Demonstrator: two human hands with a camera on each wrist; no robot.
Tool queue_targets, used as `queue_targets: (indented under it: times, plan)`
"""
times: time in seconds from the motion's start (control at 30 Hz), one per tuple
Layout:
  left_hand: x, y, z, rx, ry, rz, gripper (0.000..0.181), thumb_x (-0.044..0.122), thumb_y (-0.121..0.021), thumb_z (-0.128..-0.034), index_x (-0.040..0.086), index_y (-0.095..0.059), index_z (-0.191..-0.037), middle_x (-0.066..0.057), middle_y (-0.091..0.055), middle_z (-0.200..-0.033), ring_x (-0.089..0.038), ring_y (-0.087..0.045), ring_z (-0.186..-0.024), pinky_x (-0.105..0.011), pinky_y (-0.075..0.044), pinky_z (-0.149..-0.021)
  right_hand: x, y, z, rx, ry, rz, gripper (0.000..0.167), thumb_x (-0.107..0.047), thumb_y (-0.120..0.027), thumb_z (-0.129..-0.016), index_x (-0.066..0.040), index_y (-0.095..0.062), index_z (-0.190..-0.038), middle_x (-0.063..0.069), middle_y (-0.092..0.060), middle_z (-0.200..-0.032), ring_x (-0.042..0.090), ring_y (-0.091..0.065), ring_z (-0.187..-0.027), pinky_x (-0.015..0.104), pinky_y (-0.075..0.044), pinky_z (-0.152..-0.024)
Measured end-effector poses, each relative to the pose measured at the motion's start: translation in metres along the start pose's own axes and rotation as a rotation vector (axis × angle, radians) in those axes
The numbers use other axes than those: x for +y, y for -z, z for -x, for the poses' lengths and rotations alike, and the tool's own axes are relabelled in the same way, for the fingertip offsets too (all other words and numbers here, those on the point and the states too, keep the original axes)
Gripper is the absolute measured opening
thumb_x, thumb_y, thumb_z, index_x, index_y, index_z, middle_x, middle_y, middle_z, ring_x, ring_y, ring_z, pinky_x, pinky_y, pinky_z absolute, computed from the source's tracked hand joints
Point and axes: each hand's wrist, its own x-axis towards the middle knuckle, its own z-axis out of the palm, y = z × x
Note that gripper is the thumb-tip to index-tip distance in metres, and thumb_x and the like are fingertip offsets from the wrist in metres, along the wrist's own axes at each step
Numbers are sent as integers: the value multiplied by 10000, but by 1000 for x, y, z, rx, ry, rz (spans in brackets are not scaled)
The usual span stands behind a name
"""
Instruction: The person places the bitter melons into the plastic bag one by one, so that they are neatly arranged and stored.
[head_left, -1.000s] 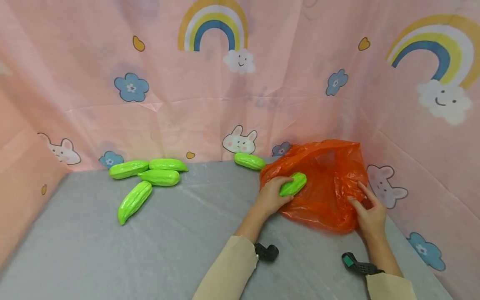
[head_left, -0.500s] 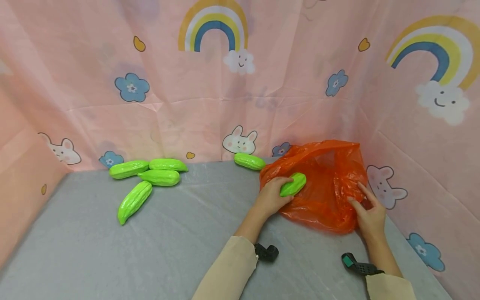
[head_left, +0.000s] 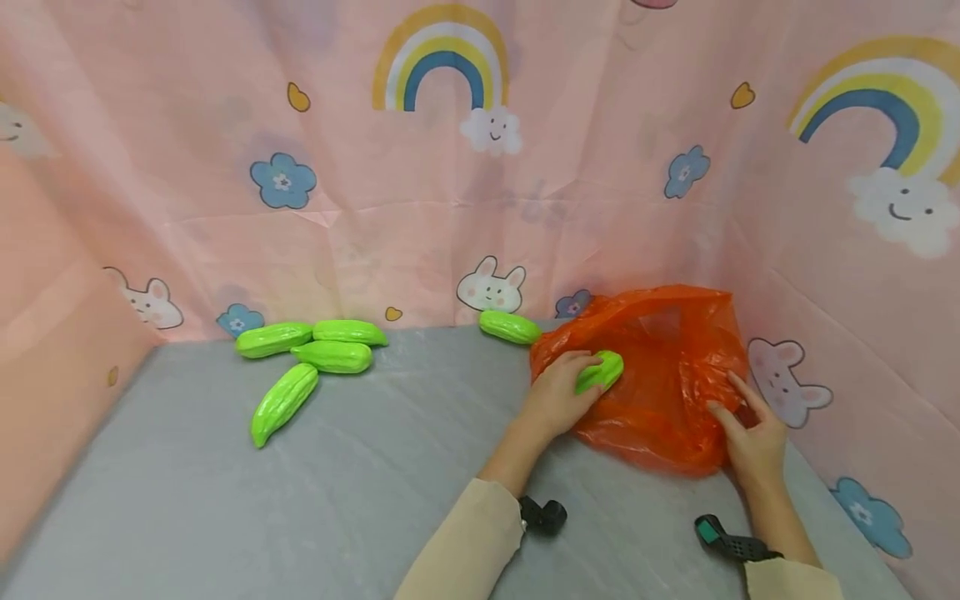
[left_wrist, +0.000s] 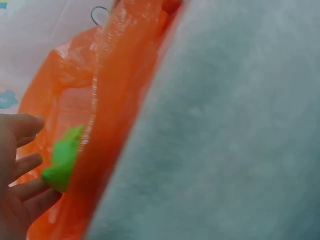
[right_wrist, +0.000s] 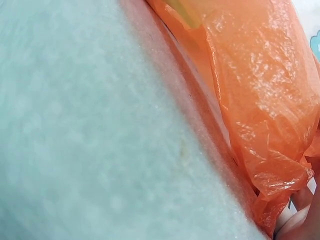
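A green vegetable (head_left: 611, 367) is in the mouth of the orange bag (head_left: 660, 400), held by the left hand (head_left: 561, 393). The right hand (head_left: 756, 442) pinches the bag's side. Five similar vegetables (head_left: 333, 357) lie on the grey counter (head_left: 405, 433).

Pink rainbow-printed cloth (head_left: 420, 225) behind and beside a grey tabletop (head_left: 360, 483)

It looks like a makeshift booth here: pink rainbow-and-bunny sheets (head_left: 405, 242) walling three sides of a grey worktop (head_left: 337, 500).
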Motion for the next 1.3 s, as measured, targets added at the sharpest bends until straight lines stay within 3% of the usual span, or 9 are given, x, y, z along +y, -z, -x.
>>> queue_targets:
  times: [0.13,0.33,0.67,0.83,1.03,1.3]
  plan:
    - [5,12,-3,47,-48,11,379,272,-657,-982,191,-650,-1352,-14,-602,-1438,-191,-564,-1347,-358,-455,-1140,1,2,0,3,-12,5,535,-153,-671,-966,-207,-536,-1480,-126,-577,-1364,-68,-517,-981,-25,-435,-796]
    - [6,41,-14,113,-61,-6,342,271,-638,-996,178,-669,-1323,-12,-621,-1417,-206,-596,-1316,-396,-501,-1091,1,3,0,19,-2,-18,526,-126,-674,-958,-188,-553,-1466,-174,-580,-1304,-60,-531,-971,-21,-444,-794]
    - [3,78,-37,122,-42,-82,347,252,-635,-998,162,-655,-1333,-33,-606,-1419,-219,-603,-1299,-379,-505,-1088,5,10,-1,62,10,28,518,-141,-684,-951,-191,-568,-1454,-221,-588,-1257,-67,-503,-943,-34,-410,-791]
    - [-5,87,-43,77,-15,-159,370,262,-631,-1003,188,-631,-1365,-14,-582,-1451,-217,-572,-1336,-398,-499,-1095,4,8,2,61,17,-2,521,-118,-693,-944,-174,-573,-1448,-262,-571,-1171,-68,-525,-917,-24,-436,-764]
    - [-23,89,-47,17,44,-216,387,271,-641,-987,211,-630,-1369,-2,-575,-1462,-211,-565,-1341,-420,-483,-1113,4,7,7,-9,7,-18,541,-156,-677,-966,-175,-527,-1485,-290,-523,-1147,-66,-531,-926,-6,-466,-738]
    - [-44,91,-57,-23,35,-259,402,257,-659,-978,189,-622,-1373,-25,-573,-1456,-222,-561,-1339,-415,-472,-1124,2,2,3,-23,65,-14,533,-150,-681,-962,-156,-539,-1475,-248,-552,-1204,-111,-548,-943,-6,-462,-767]
